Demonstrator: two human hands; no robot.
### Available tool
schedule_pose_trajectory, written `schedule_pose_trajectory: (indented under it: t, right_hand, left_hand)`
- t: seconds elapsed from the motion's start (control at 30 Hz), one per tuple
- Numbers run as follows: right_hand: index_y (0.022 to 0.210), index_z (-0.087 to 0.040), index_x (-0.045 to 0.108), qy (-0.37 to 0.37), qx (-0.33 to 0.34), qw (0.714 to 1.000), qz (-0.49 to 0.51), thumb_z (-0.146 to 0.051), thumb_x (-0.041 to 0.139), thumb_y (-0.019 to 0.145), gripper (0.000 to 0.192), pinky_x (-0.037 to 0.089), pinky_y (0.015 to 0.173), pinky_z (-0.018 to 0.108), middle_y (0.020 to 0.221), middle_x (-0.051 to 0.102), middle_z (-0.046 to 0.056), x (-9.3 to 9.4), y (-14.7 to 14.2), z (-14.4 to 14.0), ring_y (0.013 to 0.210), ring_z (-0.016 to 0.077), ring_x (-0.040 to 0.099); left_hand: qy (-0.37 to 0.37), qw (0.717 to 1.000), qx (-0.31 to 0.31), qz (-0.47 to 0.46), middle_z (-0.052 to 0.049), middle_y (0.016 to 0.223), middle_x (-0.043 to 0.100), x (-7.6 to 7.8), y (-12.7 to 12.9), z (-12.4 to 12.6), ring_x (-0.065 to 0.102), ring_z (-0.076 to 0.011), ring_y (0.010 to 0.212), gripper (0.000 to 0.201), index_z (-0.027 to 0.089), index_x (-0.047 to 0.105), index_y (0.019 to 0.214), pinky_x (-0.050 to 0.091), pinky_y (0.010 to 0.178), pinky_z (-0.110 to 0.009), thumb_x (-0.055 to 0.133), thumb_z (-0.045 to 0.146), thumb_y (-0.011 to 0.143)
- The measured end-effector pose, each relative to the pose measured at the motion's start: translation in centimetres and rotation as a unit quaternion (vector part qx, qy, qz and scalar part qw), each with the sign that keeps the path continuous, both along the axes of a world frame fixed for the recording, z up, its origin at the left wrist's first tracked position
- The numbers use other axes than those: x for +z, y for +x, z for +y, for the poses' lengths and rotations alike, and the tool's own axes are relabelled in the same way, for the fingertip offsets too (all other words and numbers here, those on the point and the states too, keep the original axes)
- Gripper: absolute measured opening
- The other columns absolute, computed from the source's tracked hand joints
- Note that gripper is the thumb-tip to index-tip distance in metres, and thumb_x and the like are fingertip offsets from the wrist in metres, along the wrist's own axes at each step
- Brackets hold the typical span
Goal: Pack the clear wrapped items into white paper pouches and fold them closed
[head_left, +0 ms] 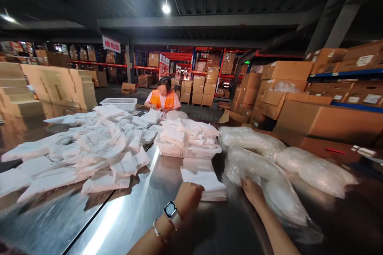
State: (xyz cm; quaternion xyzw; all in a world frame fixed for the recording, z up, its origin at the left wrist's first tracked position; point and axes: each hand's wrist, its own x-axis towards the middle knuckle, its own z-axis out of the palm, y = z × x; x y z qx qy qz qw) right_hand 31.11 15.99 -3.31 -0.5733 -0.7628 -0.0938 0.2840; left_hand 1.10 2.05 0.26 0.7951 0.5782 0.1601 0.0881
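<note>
My left hand (189,196), with a watch and bracelet on its wrist, is closed at the near left edge of a stack of flat white packets (205,181). Its fingertips are turned away, so anything between them is hidden. On the right, my right hand (253,192) has its bent fingers on the near left side of a clear plastic bag (254,163) with pale contents. Just behind the stack stands a white plastic basket (188,151) heaped with white packets (185,129). A large loose pile of white packets (86,147) spreads over the left side.
The metal table (134,207) has a seam on its left. More filled clear bags (314,169) lie at right, beside cardboard boxes (326,125). A person in an orange vest (163,99) is across the table, near another white basket (119,103). Stacked cartons (56,87) are at left.
</note>
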Motion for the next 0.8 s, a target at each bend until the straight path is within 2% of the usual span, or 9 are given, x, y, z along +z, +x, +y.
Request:
schedule_pose_trajectory:
  t: [0.1, 0.2, 0.33, 0.5, 0.6, 0.67, 0.73, 0.8]
  right_hand:
    - [0.082, -0.019, 0.071, -0.034, -0.048, 0.998, -0.038, -0.018, 0.047, 0.084, 0.024, 0.046, 0.053, 0.033, 0.068, 0.07, 0.013, 0.2, -0.3, -0.2, 0.063, 0.0269, 0.068]
    - [0.081, -0.015, 0.07, -0.046, -0.09, 0.992, -0.069, -0.02, 0.049, 0.084, 0.022, 0.045, 0.056, 0.035, 0.07, 0.069, 0.014, 0.8, -0.8, -0.7, 0.065, 0.0288, 0.067]
    - [0.081, -0.012, 0.069, -0.032, -0.119, 0.987, -0.099, -0.015, 0.046, 0.083, 0.023, 0.045, 0.072, 0.037, 0.082, 0.07, 0.017, 1.9, -2.0, -2.6, 0.081, 0.0299, 0.066]
    - [0.086, -0.012, 0.069, -0.041, -0.091, 0.988, -0.12, -0.009, 0.043, 0.082, 0.027, 0.042, 0.084, 0.035, 0.087, 0.07, 0.015, 2.3, -4.1, -7.6, 0.088, 0.0259, 0.065]
    - [0.089, -0.014, 0.07, -0.053, -0.061, 0.989, -0.123, -0.016, 0.048, 0.084, 0.023, 0.043, 0.087, 0.037, 0.088, 0.071, 0.012, 1.8, -5.2, -10.9, 0.089, 0.0264, 0.065]
    - [0.098, -0.017, 0.071, -0.076, -0.023, 0.991, -0.112, -0.022, 0.055, 0.082, 0.023, 0.044, 0.092, 0.037, 0.099, 0.072, 0.01, 1.3, -5.2, -12.4, 0.096, 0.0269, 0.065]
    - [0.11, -0.019, 0.07, -0.11, 0.018, 0.99, -0.086, -0.019, 0.057, 0.08, 0.033, 0.045, 0.095, 0.035, 0.113, 0.07, 0.008, 0.9, -4.5, -13.1, 0.106, 0.0259, 0.063]
    - [0.115, -0.021, 0.069, -0.139, 0.041, 0.988, -0.054, -0.013, 0.052, 0.08, 0.039, 0.048, 0.093, 0.032, 0.118, 0.067, 0.005, 0.7, -3.2, -13.0, 0.109, 0.0232, 0.063]
  left_hand:
    - [-0.014, 0.991, -0.127, 0.028, -0.003, 0.085, 0.075, 0.1, 1.3, -1.6, 0.07, -0.0205, 0.082, 0.021, 0.029, 0.074, 0.094, 0.053, 0.076, -0.028, 0.059, 0.021, 0.082]
    - [-0.003, 0.971, -0.217, 0.1, -0.007, 0.078, 0.074, -0.3, 2.4, -2.6, 0.069, -0.0224, 0.075, 0.014, 0.023, 0.075, 0.079, 0.054, 0.068, -0.029, 0.061, 0.024, 0.083]
    - [0.006, 0.972, -0.201, 0.121, -0.014, 0.083, 0.072, -0.3, 3.1, -3.3, 0.069, -0.0253, 0.078, 0.029, 0.014, 0.073, 0.08, 0.054, 0.068, -0.033, 0.052, 0.03, 0.092]
    - [0.007, 0.969, -0.214, 0.121, -0.011, 0.084, 0.07, 0.0, 3.1, -4.2, 0.066, -0.0248, 0.081, 0.028, 0.016, 0.071, 0.085, 0.053, 0.07, -0.033, 0.06, 0.041, 0.087]
    - [0.015, 0.971, -0.2, 0.131, -0.01, 0.088, 0.07, -0.1, 2.9, -4.5, 0.066, -0.0232, 0.085, 0.018, 0.015, 0.07, 0.088, 0.052, 0.073, -0.032, 0.054, 0.024, 0.089]
    - [0.017, 0.972, -0.191, 0.134, -0.011, 0.09, 0.07, -0.3, 2.9, -4.5, 0.066, -0.0221, 0.087, 0.02, 0.014, 0.07, 0.09, 0.052, 0.075, -0.031, 0.05, 0.013, 0.088]
    - [0.017, 0.973, -0.186, 0.133, -0.012, 0.089, 0.071, -0.4, 2.8, -4.4, 0.067, -0.0224, 0.085, 0.021, 0.013, 0.07, 0.091, 0.052, 0.076, -0.031, 0.05, 0.011, 0.087]
    - [0.015, 0.975, -0.179, 0.134, -0.013, 0.085, 0.071, -0.3, 2.7, -4.3, 0.068, -0.0233, 0.082, 0.021, 0.013, 0.071, 0.09, 0.053, 0.074, -0.032, 0.05, 0.011, 0.086]
